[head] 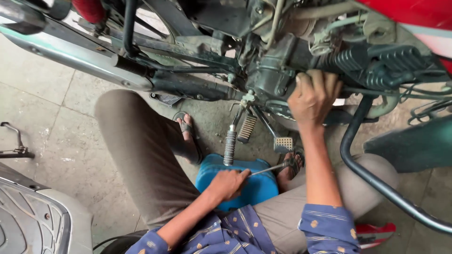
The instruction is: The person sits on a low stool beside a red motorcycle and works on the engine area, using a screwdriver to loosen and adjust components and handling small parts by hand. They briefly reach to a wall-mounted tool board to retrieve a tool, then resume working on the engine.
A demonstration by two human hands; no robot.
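Left hand [229, 183] grips a thin metal tool [266, 170] over the blue container [256, 188]; right hand [313, 96] clasps the engine [273, 75]

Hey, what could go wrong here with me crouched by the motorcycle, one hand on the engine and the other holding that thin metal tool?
1. The thin metal tool in the left hand points toward the sandalled foot; a slip might jab it.
2. The right hand presses on the engine case among cables; fingers could get pinched.
3. The footpeg hangs over the blue container and may be bumped.
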